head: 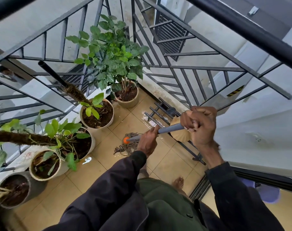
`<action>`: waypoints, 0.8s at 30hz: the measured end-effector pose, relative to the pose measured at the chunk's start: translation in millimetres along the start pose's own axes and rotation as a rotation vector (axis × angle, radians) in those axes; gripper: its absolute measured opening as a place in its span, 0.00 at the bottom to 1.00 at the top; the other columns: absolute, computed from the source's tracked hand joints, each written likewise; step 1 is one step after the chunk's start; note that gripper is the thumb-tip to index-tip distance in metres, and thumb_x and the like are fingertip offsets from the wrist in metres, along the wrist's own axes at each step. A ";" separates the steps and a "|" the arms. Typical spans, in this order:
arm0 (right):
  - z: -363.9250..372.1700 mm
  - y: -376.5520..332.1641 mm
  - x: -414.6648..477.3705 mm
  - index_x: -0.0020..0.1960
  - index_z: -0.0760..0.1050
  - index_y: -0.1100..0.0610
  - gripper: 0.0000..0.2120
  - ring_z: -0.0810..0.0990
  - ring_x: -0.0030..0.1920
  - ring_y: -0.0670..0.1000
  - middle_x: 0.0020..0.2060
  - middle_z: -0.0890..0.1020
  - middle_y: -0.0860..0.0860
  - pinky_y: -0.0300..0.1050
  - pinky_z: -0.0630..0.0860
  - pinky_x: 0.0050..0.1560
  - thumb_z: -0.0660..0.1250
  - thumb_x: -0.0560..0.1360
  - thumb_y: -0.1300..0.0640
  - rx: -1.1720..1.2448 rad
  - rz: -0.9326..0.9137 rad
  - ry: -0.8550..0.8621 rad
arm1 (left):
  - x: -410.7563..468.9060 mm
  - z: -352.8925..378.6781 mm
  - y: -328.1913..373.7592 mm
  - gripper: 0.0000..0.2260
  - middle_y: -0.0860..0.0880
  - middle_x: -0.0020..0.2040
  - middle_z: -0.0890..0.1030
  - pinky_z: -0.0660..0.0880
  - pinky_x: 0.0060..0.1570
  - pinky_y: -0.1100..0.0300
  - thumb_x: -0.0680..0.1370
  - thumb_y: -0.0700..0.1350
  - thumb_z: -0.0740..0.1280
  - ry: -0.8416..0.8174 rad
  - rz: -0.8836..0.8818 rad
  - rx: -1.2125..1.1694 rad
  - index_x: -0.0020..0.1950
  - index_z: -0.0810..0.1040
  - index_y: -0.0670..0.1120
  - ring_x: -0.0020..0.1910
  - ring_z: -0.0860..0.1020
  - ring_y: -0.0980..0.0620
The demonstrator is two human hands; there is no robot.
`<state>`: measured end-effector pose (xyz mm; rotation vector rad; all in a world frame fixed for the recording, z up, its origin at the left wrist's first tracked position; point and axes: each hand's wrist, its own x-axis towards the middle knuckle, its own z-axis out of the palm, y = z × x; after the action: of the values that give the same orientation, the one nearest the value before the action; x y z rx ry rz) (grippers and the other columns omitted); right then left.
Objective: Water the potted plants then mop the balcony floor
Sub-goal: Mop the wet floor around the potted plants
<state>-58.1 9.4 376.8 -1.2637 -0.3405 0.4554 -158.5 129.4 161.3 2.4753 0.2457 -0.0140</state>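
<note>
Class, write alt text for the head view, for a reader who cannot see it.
A person grips a grey mop handle with both hands, left hand lower, right hand higher, mop head on the wet floor. Five potted plants line the left railing.

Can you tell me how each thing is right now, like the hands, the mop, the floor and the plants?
Left hand: grips the mop handle low down.
Right hand: grips the handle higher up.
Mop handle: tilted, held by both hands.
Mop head: strings spread on the floor.
Floor: wet and shiny in patches.
Plant pots: upright, filled with dark soil.
</note>
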 end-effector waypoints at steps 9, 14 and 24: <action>33.0 -11.4 39.4 0.24 0.67 0.54 0.19 0.58 0.21 0.52 0.20 0.63 0.45 0.48 0.61 0.28 0.66 0.71 0.63 -0.165 -0.169 0.049 | 81.8 -29.4 2.8 0.13 0.47 0.43 0.78 0.77 0.38 0.52 0.77 0.30 0.62 0.124 -0.008 -0.028 0.56 0.72 0.44 0.35 0.77 0.47; 34.6 21.7 56.9 0.24 0.67 0.58 0.19 0.61 0.20 0.54 0.19 0.64 0.49 0.48 0.63 0.25 0.66 0.72 0.61 -0.345 -0.137 0.165 | 116.3 -31.3 -18.8 0.11 0.42 0.44 0.81 0.82 0.40 0.45 0.80 0.32 0.62 0.023 -0.075 -0.079 0.59 0.72 0.43 0.38 0.80 0.41; 7.3 -4.7 170.0 0.21 0.67 0.50 0.27 0.58 0.18 0.48 0.17 0.61 0.45 0.39 0.60 0.31 0.60 0.72 0.73 -0.199 -0.070 0.192 | 188.1 -57.4 11.0 0.14 0.39 0.53 0.81 0.81 0.48 0.42 0.81 0.38 0.66 -0.087 -0.182 -0.194 0.63 0.66 0.43 0.46 0.81 0.39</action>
<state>85.7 100.3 382.8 -1.4725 -0.2708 0.2422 25.4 188.1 200.3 2.2470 0.4138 -0.1668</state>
